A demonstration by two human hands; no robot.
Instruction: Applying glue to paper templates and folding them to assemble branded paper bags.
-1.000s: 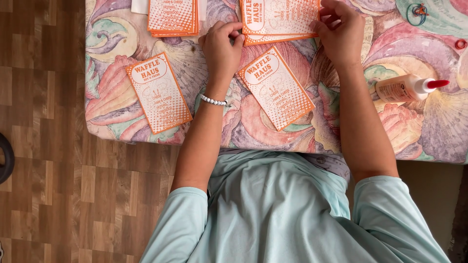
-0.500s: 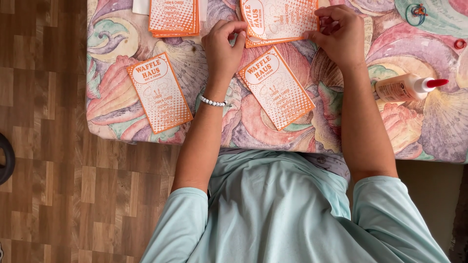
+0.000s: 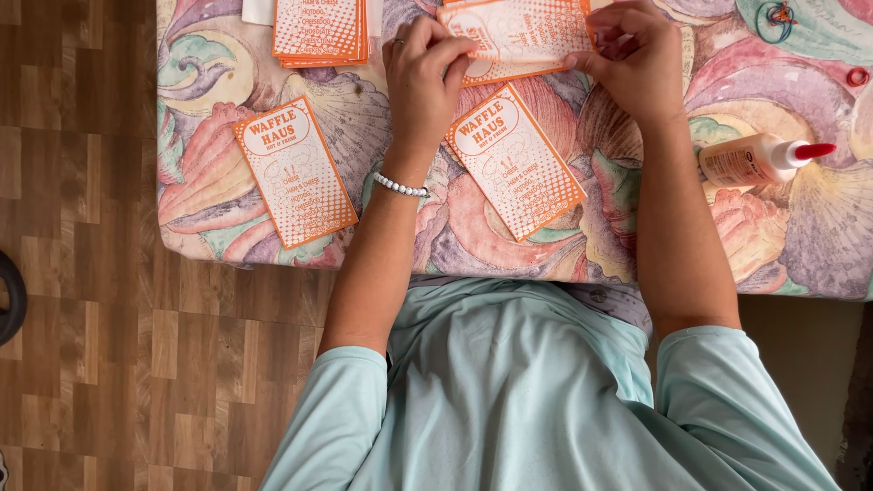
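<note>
A table point(image 3: 800, 245) is being covered by a cloth printed with large shells in pink, green and cream, and its near edge is being met by the torso of a person in a pale green shirt. A wooden floor point(image 3: 82, 273) is being shown to the left of it.

An orange-and-white card point(image 3: 527, 36) is being held flat over the far part of the table, just above the cloth. Its left edge is being pinched by the left hand point(image 3: 420, 77), fingers curled onto it, and its right edge is being gripped by the right hand point(image 3: 637, 59), fingers bent around the corner. A bead bracelet point(image 3: 400, 186) is being worn on the left wrist.

A second card point(image 3: 516, 164) is lying tilted on the cloth between the forearms, just below the held one. A third card point(image 3: 296, 173) is lying tilted well to the left, near the table edge. A stack of cards point(image 3: 320, 32) is resting at the far edge, left of the left hand.

A glue bottle point(image 3: 759, 159) with a red cap is lying on its side to the right of the right forearm. A small red ring point(image 3: 857, 76) is seen near the right edge
</note>
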